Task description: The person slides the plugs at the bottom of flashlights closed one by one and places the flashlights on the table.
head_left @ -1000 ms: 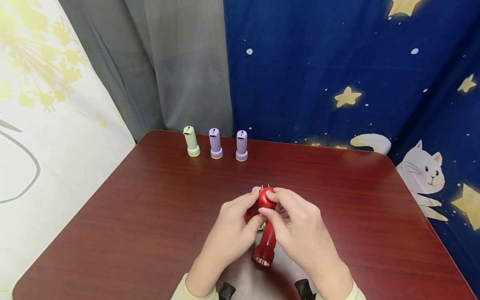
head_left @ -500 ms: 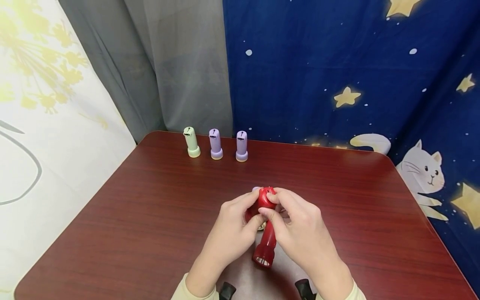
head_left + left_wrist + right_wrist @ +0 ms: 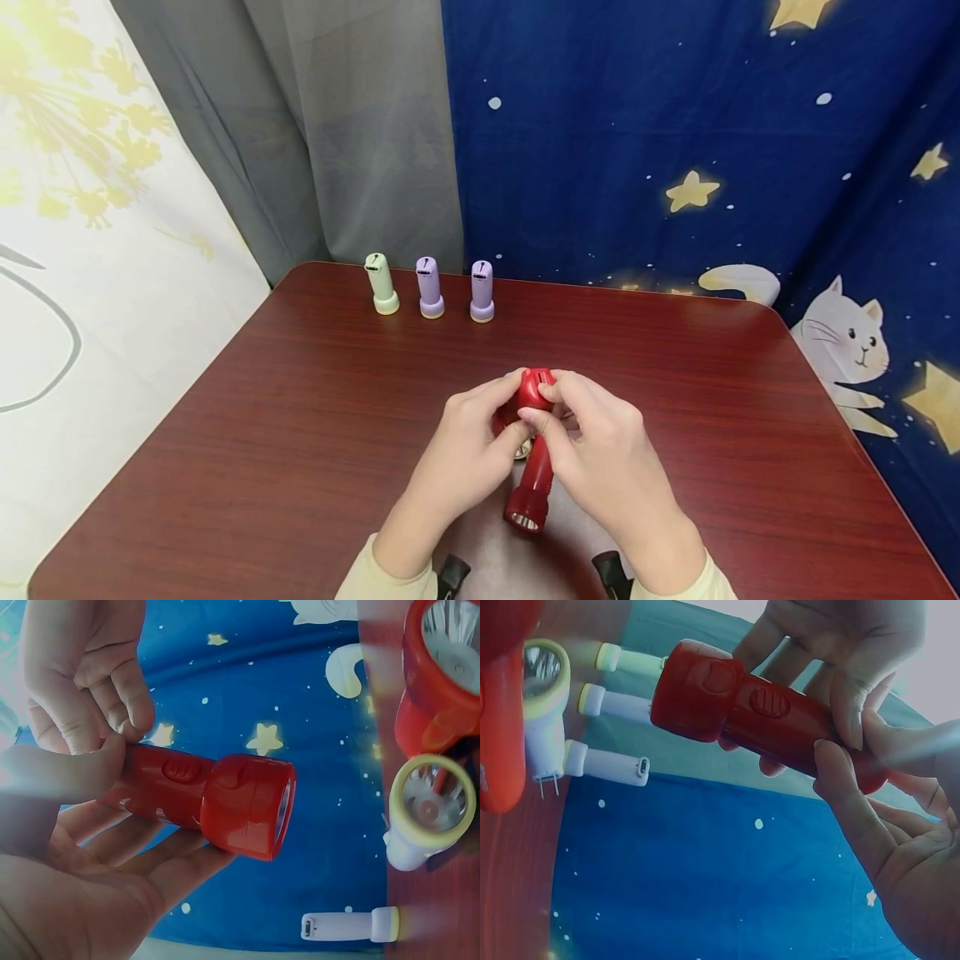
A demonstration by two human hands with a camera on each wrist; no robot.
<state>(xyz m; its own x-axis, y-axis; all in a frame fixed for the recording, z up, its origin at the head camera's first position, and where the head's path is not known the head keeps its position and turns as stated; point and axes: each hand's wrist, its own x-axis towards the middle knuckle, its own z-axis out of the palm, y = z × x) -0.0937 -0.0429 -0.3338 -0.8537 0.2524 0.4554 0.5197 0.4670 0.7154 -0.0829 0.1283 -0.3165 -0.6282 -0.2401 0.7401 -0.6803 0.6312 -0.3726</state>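
My left hand (image 3: 468, 442) grips a red flashlight (image 3: 225, 799) around its barrel, thumb on the near side and fingers behind. My right hand (image 3: 600, 442) pinches the same flashlight near its tail end, between thumb and fingers, so both hands meet on it. I hold it above the table (image 3: 300, 450), clear of the surface, with its lens end down and its slotted tail up between my fingertips. The ribbed switch shows on the barrel, just below my grip.

Below my hands and nearer to me, a second red flashlight (image 3: 536, 479) lies on the table with its lens facing me. Just to its left, under my left hand, lies a pale flashlight (image 3: 546, 739) with a yellow rim; its lens also faces me, and two metal prongs stick out of its far end.

Well beyond my left hand, near the far edge of the table, three small flashlights stand head down in a row, apart from one another: a green one (image 3: 382, 283) on the left, a purple one (image 3: 429, 286) in the middle and another purple one (image 3: 482, 290) on the right. Behind them hang a gray curtain (image 3: 382, 125) and, farther right, a blue curtain (image 3: 585, 150) with stars.
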